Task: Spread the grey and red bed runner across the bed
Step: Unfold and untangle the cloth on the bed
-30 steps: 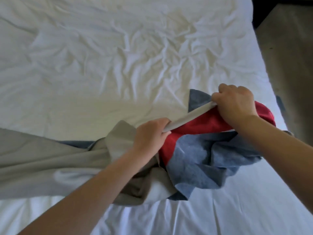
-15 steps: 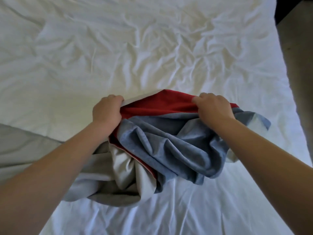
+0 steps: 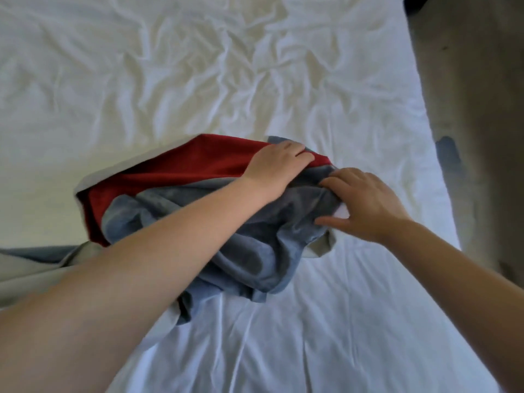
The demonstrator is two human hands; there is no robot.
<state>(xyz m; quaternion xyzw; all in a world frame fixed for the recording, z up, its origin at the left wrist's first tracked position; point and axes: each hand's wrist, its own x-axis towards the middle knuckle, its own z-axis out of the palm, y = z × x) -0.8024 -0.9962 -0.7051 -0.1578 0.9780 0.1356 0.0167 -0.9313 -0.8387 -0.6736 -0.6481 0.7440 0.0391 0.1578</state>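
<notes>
The bed runner (image 3: 175, 171) lies bunched in the middle of the white bed (image 3: 170, 66). Its red side faces up at the far edge, and rumpled blue-grey folds lie nearer me. A pale grey length of it trails off to the left. My left hand (image 3: 279, 163) reaches across the bunch and curls over the runner's far right edge, where red meets grey. Just to its right, my right hand (image 3: 365, 205) pinches a grey fold between bent fingers and a spread thumb. My left forearm hides part of the folds.
The wrinkled white sheet stretches far beyond the runner and toward me. The bed's right edge (image 3: 431, 154) runs diagonally, with brown floor (image 3: 482, 109) past it. A small blue-grey patch (image 3: 448, 154) shows at that edge.
My left hand has moved from the runner's left end across to its right end, beside my right hand. The red part now lies flatter, toward the left.
</notes>
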